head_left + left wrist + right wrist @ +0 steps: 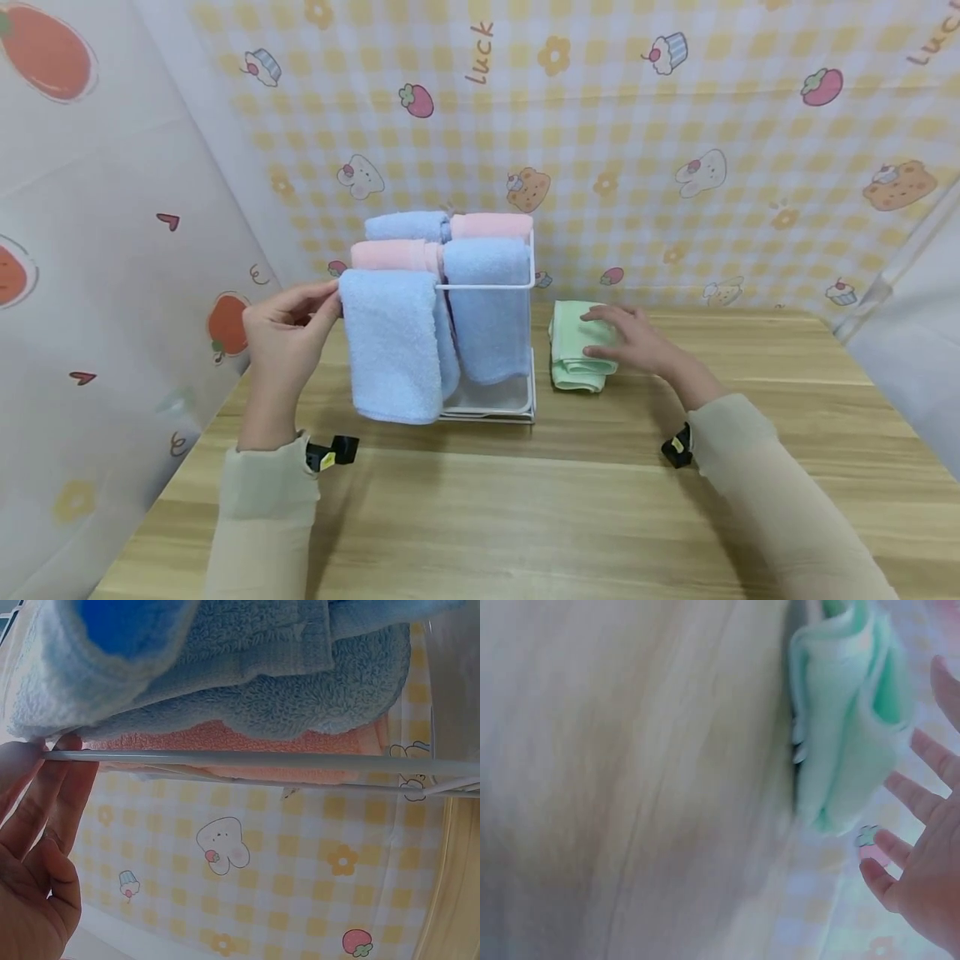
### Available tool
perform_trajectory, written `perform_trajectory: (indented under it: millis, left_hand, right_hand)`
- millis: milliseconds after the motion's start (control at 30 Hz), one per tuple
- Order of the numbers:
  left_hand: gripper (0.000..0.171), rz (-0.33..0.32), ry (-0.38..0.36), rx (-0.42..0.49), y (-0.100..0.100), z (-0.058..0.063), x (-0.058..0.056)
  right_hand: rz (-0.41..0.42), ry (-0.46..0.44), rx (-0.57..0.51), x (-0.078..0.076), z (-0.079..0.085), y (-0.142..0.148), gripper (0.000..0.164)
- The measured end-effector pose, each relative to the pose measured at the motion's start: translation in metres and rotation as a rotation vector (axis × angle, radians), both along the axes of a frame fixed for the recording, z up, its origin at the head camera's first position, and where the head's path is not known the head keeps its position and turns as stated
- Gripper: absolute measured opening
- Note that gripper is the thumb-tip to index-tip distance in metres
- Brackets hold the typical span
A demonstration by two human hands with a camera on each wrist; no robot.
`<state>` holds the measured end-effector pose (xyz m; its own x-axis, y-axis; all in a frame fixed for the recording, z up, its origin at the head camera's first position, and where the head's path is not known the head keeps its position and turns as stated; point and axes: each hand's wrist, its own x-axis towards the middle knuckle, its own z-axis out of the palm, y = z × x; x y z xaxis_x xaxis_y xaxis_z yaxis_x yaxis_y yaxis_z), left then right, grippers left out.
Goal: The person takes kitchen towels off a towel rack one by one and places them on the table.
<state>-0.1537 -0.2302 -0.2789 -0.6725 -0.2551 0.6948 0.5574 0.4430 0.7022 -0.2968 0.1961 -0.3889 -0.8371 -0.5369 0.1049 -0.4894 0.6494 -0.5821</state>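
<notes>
A white wire rack (487, 287) stands on the table with rows of folded towels draped over it. At its front left corner my left hand (288, 333) pinches the top rail (225, 757), thumb and fingertips right beside the front blue towel (393, 346). Behind that hang a pink towel (397, 254) and another blue towel (487, 308). To the rack's right lies a small pile of folded green towels (577, 342). Over the pile's right side is my right hand (633, 337); its fingers (930, 802) are spread in the right wrist view and grip nothing.
The rack and the green pile sit toward the back of the wooden table (540, 508). Close behind hangs a yellow checked cloth (637, 133), and a white printed cloth (135, 217) closes off the left side. More blue and pink towels (491, 225) fill the rack's rear.
</notes>
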Motion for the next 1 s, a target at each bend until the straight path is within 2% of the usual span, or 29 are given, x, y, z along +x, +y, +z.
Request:
perform_trajectory:
  millis: [333, 533, 767, 1000]
  left_hand:
    - [0.010, 0.018, -0.005, 0.015, 0.000, -0.003, -0.001]
    - [0.011, -0.015, 0.012, 0.027, 0.001, -0.003, -0.001]
    - [0.011, -0.023, 0.015, 0.033, 0.002, -0.002, -0.002]
    - [0.012, -0.031, 0.031, 0.030, 0.002, -0.001, -0.001]
  right_hand:
    - [0.021, -0.050, -0.264, 0.042, 0.013, 0.000, 0.060]
    - [0.049, -0.016, -0.376, 0.065, 0.025, -0.005, 0.062]
    - [0.102, 0.030, -0.421, 0.087, 0.049, -0.023, 0.057]
    - [0.255, 0.053, -0.453, 0.105, 0.066, -0.054, 0.058]
